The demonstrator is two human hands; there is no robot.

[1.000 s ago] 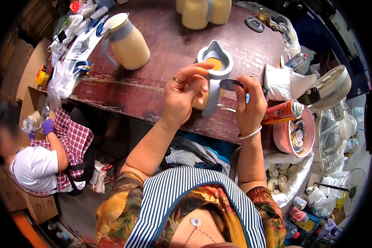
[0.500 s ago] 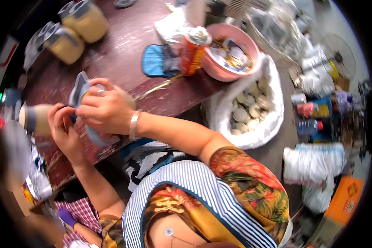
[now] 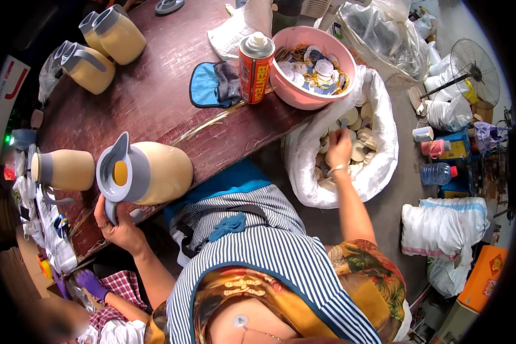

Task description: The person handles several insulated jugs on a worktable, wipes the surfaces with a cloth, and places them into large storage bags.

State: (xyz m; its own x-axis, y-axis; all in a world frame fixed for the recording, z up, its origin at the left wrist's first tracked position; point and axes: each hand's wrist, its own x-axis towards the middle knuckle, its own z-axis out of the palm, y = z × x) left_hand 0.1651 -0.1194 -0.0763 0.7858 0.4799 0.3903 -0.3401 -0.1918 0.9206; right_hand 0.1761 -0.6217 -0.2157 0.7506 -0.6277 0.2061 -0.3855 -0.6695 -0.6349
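Note:
A cream jug (image 3: 165, 172) with a grey collar, spout and handle stands near the table's edge, its round mouth showing orange inside. My left hand (image 3: 121, 230) is closed around the grey handle. Out to the right, my right hand (image 3: 339, 148) reaches into a white sack (image 3: 387, 137) of round cream discs (image 3: 358, 150). Its fingers are bent together among the discs, next to a small grey piece; what they pinch is not clear. A second cream jug (image 3: 71, 170) is to the left of the held one.
Several more jugs (image 3: 120, 37) stand at the table's far left. A pink basin (image 3: 309, 98) of discs and yellow strings, a red spray can (image 3: 254, 69) and a blue cloth (image 3: 205, 86) sit by the right edge. A co-worker's purple-gloved hand (image 3: 90, 282) shows lower left.
Both hands were at the jug's top. My right hand has left it and moved right into the sack. My left hand has shifted down to the handle, and the jug now shows clearly.

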